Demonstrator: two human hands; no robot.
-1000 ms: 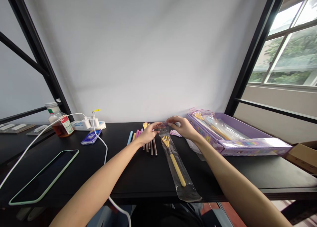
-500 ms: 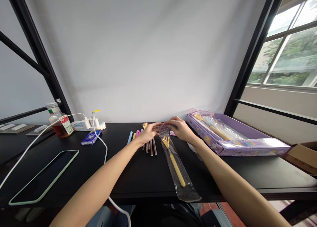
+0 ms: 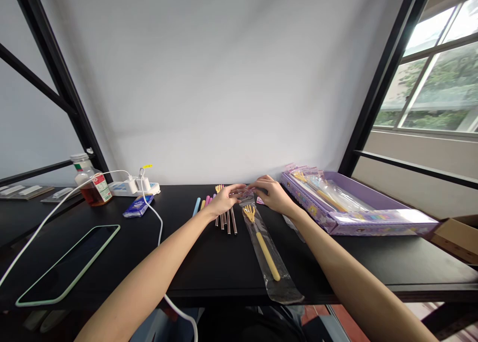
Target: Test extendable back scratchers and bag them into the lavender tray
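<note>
A yellow hand-shaped back scratcher (image 3: 261, 237) lies in a long clear plastic sleeve (image 3: 278, 275) on the black table (image 3: 194, 262), running from the middle toward the front edge. My left hand (image 3: 226, 198) and my right hand (image 3: 272, 192) both pinch the far, top end of that sleeve, fingers closed on its printed flap. Just left of the sleeve lie several loose scratchers (image 3: 220, 210) with blue, pink, yellow and metal handles, partly under my left hand.
A purple box (image 3: 358, 210) holding bagged scratchers sits at the right. At the left are a tablet (image 3: 69, 265), a white cable (image 3: 157, 222), a power strip (image 3: 132, 186), a blue packet (image 3: 137, 206) and a bottle of brown liquid (image 3: 89, 185). A cardboard box (image 3: 455, 235) is at far right.
My right hand has slid a little left and down along the top of the sleeve; the left hand stays put on the flap.
</note>
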